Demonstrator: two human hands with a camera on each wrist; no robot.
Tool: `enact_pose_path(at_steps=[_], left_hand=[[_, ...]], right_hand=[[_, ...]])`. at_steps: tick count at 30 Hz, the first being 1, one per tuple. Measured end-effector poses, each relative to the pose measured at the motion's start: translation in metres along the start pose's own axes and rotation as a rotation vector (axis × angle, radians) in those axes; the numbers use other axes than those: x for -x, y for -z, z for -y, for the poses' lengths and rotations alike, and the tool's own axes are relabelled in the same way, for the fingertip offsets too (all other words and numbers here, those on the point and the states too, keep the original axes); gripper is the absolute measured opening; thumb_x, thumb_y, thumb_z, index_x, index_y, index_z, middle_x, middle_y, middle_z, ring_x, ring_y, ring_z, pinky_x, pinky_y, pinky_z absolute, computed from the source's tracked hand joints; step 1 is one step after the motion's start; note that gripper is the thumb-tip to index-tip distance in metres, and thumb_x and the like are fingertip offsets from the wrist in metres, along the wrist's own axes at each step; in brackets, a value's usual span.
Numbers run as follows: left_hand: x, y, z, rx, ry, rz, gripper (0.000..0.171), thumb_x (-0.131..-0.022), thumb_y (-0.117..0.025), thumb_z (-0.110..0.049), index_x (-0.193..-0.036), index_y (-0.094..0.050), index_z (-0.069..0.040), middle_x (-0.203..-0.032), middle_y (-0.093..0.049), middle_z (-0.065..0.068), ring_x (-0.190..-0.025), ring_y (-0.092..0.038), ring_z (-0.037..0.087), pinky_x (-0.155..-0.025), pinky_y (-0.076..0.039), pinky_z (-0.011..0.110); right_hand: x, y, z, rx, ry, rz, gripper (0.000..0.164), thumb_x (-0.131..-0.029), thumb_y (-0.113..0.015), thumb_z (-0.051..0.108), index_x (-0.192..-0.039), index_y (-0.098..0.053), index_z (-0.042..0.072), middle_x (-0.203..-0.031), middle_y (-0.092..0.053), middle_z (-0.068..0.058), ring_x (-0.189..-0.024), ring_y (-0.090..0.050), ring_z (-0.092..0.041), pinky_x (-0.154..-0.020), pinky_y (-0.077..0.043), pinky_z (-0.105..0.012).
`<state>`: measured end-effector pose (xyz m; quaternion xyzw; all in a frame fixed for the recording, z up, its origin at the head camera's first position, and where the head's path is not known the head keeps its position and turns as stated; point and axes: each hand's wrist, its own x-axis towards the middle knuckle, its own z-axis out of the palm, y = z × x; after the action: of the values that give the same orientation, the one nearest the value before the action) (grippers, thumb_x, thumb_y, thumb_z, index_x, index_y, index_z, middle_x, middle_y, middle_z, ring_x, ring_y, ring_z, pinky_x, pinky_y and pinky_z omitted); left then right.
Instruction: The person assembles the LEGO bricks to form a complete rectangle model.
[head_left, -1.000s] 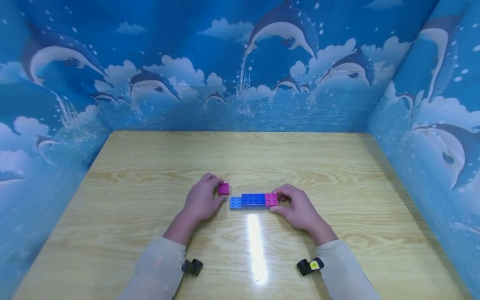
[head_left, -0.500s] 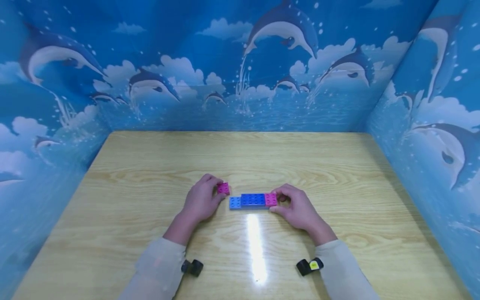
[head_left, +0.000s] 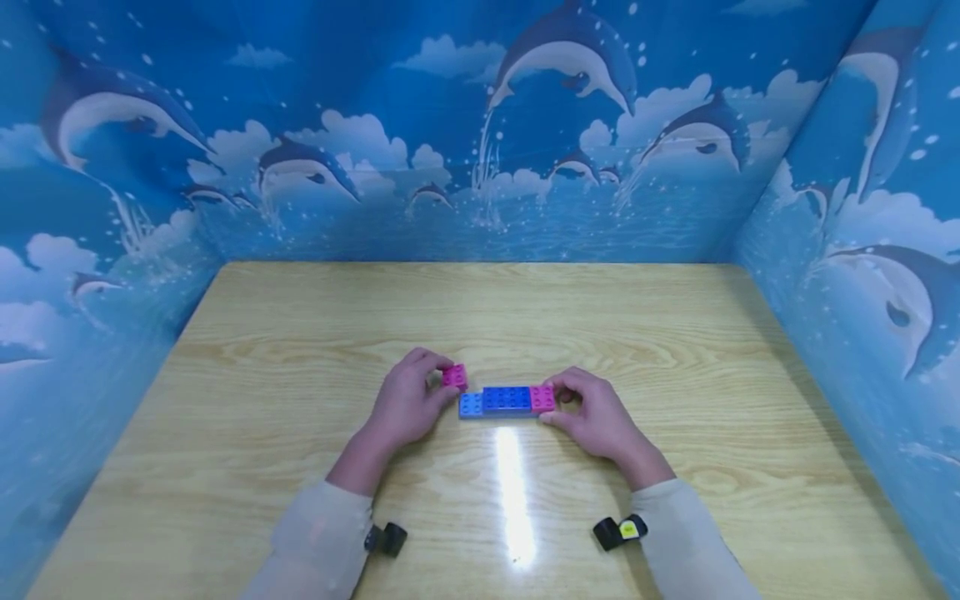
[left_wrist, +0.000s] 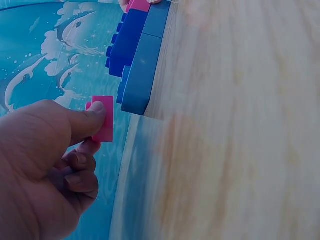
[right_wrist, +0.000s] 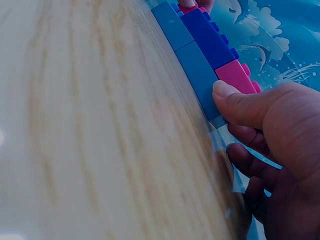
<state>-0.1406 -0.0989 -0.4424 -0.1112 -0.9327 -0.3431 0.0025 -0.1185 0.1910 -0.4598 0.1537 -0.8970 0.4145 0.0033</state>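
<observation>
Between thumb and fingers, my left hand (head_left: 405, 402) pinches a small pink toy building brick (head_left: 454, 377), raised off the table just beyond the left end of a brick row. Two light blue bricks (right_wrist: 197, 75) end to end form the bottom layer of that row. On top sit a dark blue brick (head_left: 506, 399) in the middle and a second pink brick (right_wrist: 237, 77) at the right end. The studs at the left end of the light blue layer (head_left: 471, 405) are bare. My right hand (head_left: 597, 417) grips the row's right end, thumb on the near side.
The row rests on a wood-grain table (head_left: 480, 317). Blue dolphin-print cloth (head_left: 420, 108) rises behind the table and along both sides. A bright light reflection lies on the tabletop in front of the row. Each wrist wears a black camera (head_left: 386, 538).
My left hand has shifted slightly to the right, bringing the pink brick nearer to the row's left end. The brick has tilted a little. My right hand and the row have stayed put.
</observation>
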Motion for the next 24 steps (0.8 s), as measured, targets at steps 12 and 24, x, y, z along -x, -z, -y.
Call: enact_pose_path(at_steps=[12, 24], left_hand=[[0.0053, 0.0013, -0.0033, 0.067, -0.107, 0.053, 0.030, -0.084, -0.082, -0.019, -0.111, -0.071, -0.011, -0.103, -0.060, -0.005, -0.078, -0.054, 0.012, -0.069, -0.050, 0.028], [0.0079, 0.0021, -0.0063, 0.070, -0.136, 0.113, 0.033, -0.080, -0.085, -0.019, -0.109, -0.071, -0.013, -0.104, -0.063, -0.006, -0.091, -0.059, 0.015, -0.079, -0.051, 0.031]], right_hand=[[0.0000, 0.0002, -0.0007, -0.010, 0.004, -0.002, 0.034, -0.077, -0.087, 0.011, -0.107, -0.071, 0.009, -0.094, -0.063, 0.006, -0.087, -0.059, -0.015, -0.078, -0.052, -0.036], [0.0002, -0.0006, -0.0015, -0.009, -0.003, 0.000, 0.034, -0.078, -0.087, 0.012, -0.108, -0.071, 0.009, -0.094, -0.063, 0.007, -0.088, -0.059, -0.016, -0.077, -0.052, -0.036]])
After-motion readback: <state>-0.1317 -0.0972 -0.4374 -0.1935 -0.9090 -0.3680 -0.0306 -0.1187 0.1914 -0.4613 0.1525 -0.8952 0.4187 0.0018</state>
